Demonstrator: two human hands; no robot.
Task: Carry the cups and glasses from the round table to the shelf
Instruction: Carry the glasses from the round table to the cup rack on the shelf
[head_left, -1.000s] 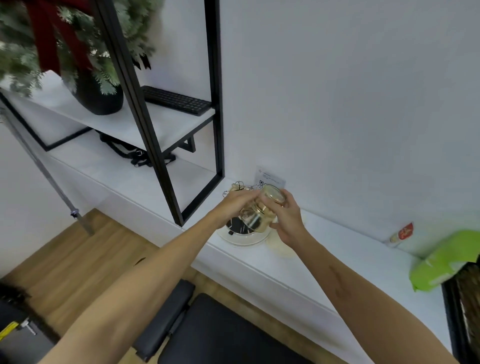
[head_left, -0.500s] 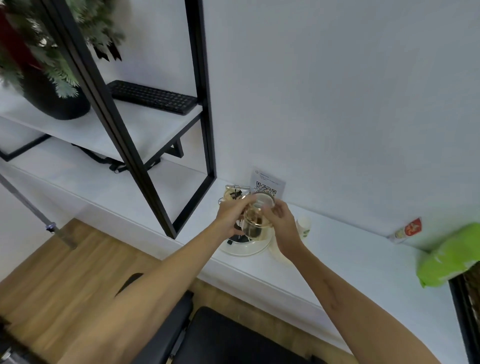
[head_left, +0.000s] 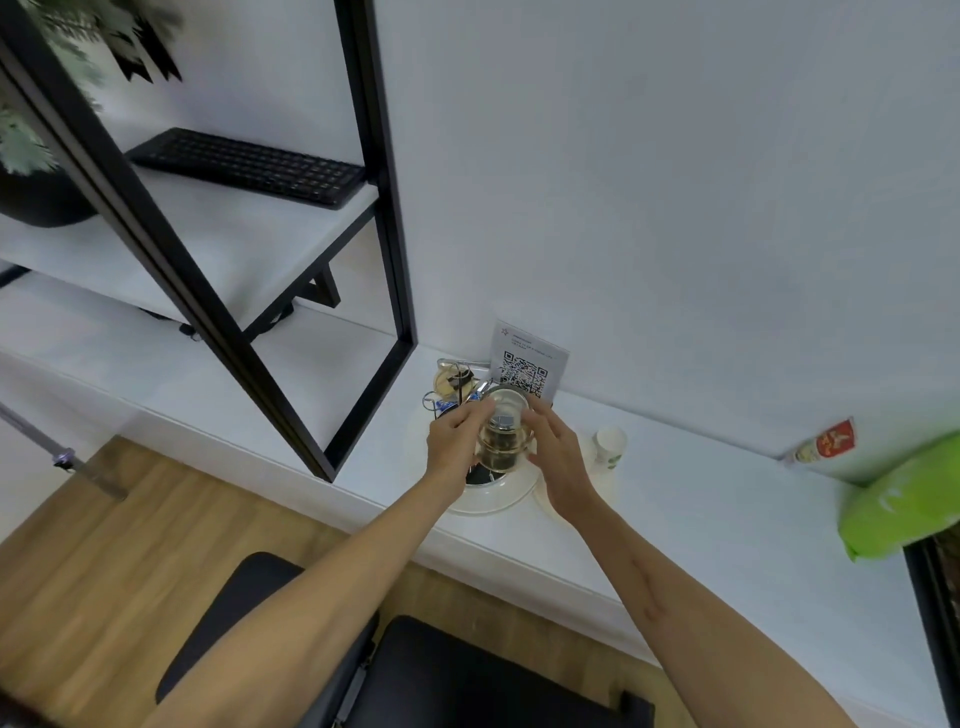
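Holding a clear glass between both hands over the white tray on the shelf: left hand pinching its side, right hand fingers spread alongside. Likely rigid, slippery, breakable; grip low on the walls.

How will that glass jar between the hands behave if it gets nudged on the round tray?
The glass jar looks rigid and probably breakable. Its smooth clear wall may slip between the left hand and right hand. Being tall, it could tip on the tray.

Even soft daylight, wide-angle edge warping
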